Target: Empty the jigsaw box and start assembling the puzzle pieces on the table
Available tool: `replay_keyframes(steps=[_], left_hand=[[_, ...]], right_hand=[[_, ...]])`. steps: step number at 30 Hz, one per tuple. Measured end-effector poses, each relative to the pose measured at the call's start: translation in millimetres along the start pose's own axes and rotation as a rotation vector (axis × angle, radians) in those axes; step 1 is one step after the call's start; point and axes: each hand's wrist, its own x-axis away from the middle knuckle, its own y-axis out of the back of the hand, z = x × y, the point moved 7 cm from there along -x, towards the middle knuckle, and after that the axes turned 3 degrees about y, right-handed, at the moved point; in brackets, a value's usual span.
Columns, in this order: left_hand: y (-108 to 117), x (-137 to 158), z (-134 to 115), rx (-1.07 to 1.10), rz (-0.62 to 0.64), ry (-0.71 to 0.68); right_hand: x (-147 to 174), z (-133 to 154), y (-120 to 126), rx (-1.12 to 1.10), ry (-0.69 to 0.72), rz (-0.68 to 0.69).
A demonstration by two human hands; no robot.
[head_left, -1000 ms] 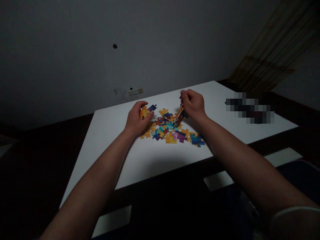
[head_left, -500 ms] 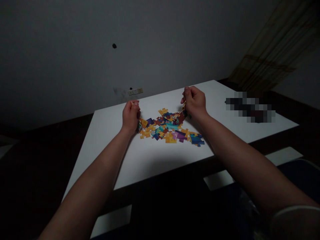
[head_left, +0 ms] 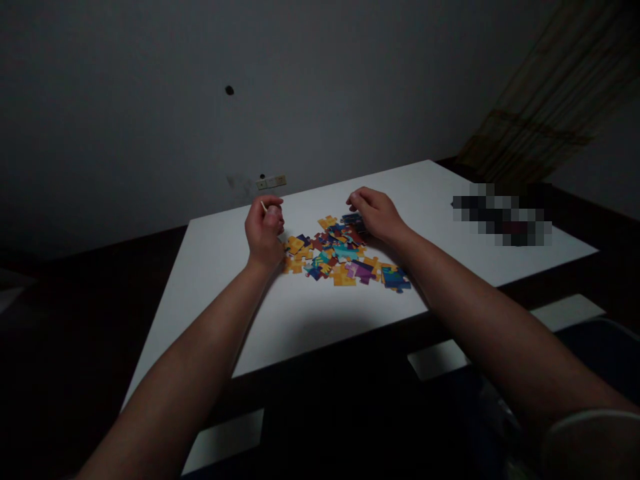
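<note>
A pile of colourful jigsaw pieces [head_left: 340, 260] in orange, teal, purple and blue lies on the white table [head_left: 320, 313]. My left hand [head_left: 264, 232] is curled at the pile's left edge. Its fingertips pinch a thin piece [head_left: 263, 206] that is lifted off the table and seen edge-on. My right hand [head_left: 374, 215] is low over the far right side of the pile. Its fingers are closed on dark joined pieces [head_left: 351, 219] that touch the heap.
A blurred-out dark object [head_left: 500, 213] lies on the table's right part. A wall socket [head_left: 271, 181] sits on the grey wall behind the table. A woven hanging [head_left: 545, 113] is at the upper right. The floor around the table is dark, with pale patches [head_left: 440, 360].
My right hand has come down from a raised fist, bringing its hanging pieces onto the pile. My left hand went from lying on the pieces to lifting one up.
</note>
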Motion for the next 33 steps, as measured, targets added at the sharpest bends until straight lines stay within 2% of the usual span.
replay_keyframes(steps=[8, 15, 24, 29, 33], left_hand=[[3.0, 0.2, -13.8, 0.078, -0.111, -0.046], [4.2, -0.6, -19.0, 0.131, -0.176, -0.033], [0.9, 0.5, -15.9, 0.216, -0.184, -0.048], [-5.7, 1.7, -1.5, 0.164, -0.099, 0.085], [-8.0, 3.8, 9.1, 0.096, -0.02, 0.049]], right_hand=[[1.4, 2.0, -8.4, 0.01, 0.046, 0.077], [6.2, 8.5, -13.7, 0.022, 0.005, 0.154], [6.0, 8.2, -17.5, 0.065, 0.005, 0.203], [10.9, 7.1, -18.2, 0.129, 0.088, 0.359], [25.8, 12.6, -20.1, 0.249, 0.203, 0.54]])
